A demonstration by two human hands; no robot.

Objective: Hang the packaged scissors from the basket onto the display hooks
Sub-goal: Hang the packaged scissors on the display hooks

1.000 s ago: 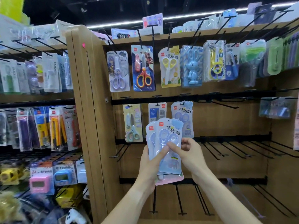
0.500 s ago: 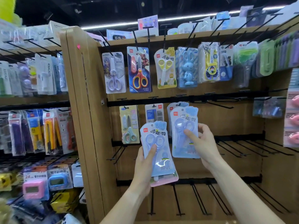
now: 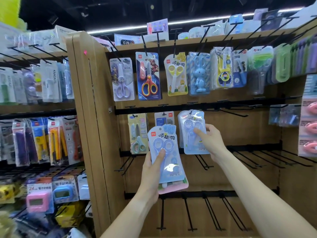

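Retail shop, stationery aisle: wooden display racks (image 3: 89, 107) fitted with black peg hooks (image 3: 240, 115); carded blister-packed scissors (image 3: 148, 76), cutters (image 3: 56, 140) and boxed digital timers (image 3: 38, 200) hanging in rows; ceiling strip light (image 3: 197, 20).

blue scissors pack (image 3: 193, 133) upright, apparently on hook; blue-and-pink stack (image 3: 167, 160) tilted.

bare black hooks (image 3: 267, 158) right of the hung blue pack (image 3: 193, 133) leave open room; the green scissors pack (image 3: 138, 134) crowds the left
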